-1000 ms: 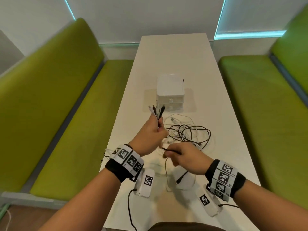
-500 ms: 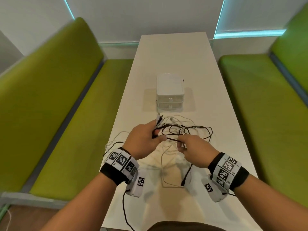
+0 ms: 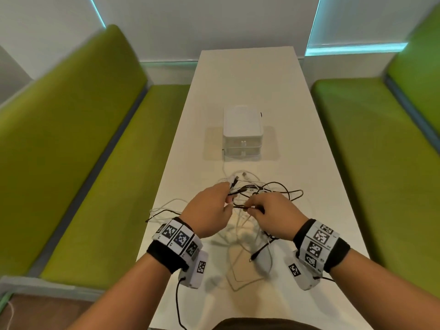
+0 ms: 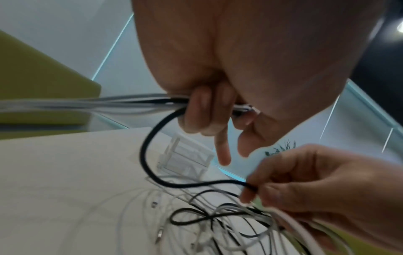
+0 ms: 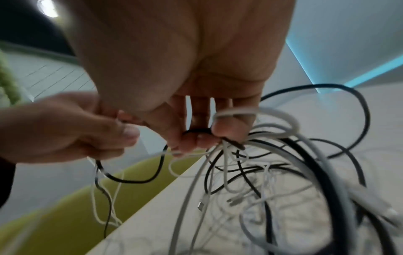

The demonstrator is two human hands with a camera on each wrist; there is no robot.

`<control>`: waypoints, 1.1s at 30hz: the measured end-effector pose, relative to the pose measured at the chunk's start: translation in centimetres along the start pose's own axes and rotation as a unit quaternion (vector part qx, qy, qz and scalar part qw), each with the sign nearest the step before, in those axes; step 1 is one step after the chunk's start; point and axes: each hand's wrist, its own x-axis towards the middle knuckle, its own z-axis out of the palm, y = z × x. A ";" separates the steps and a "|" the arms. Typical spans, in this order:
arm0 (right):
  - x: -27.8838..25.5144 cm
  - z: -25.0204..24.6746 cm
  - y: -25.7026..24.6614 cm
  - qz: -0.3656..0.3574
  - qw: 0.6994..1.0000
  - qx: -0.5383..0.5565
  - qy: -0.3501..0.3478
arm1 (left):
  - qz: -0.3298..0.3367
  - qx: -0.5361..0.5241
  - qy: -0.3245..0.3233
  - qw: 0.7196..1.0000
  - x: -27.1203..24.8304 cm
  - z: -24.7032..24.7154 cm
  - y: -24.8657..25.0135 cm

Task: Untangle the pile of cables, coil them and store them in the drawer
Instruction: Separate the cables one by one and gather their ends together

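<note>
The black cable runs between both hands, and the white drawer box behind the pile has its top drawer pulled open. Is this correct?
Not quite. The head view shows the white drawer box with both drawers closed. The black cable does run from the left hand to the right hand.

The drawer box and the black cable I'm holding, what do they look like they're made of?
Drawer box: probably plastic, smooth white top, frosted see-through drawer fronts. Black cable: likely rubbery plastic jacket, smooth with a faint sheen, bending in soft loops.
</note>
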 end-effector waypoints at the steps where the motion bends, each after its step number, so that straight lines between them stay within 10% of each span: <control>1: 0.0 0.2 -0.1 -0.020 0.999 0.000 0.026 | 0.007 -0.009 -0.009 1.000 0.1 0.1 0.5; 5: 0.1 -0.3 -0.6 -0.059 0.980 0.119 0.149 | -0.030 -0.069 -0.008 0.997 0.6 0.3 1.2; 18: 1.3 -0.7 0.3 -0.021 0.995 -0.092 0.013 | -0.025 -0.238 0.159 0.958 -0.4 -0.6 -0.3; 23: 0.7 -1.7 -0.2 -0.044 0.995 0.085 -0.037 | -0.073 -0.191 0.108 0.973 -0.5 -2.2 -1.9; 26: 0.3 -1.4 -0.2 -0.038 0.981 0.186 0.047 | -0.104 -0.060 0.031 0.992 -0.1 -2.3 -3.0; 33: 0.4 -0.9 -1.0 -0.030 0.995 -0.044 0.079 | 0.016 -0.026 0.012 0.999 0.1 -0.7 1.2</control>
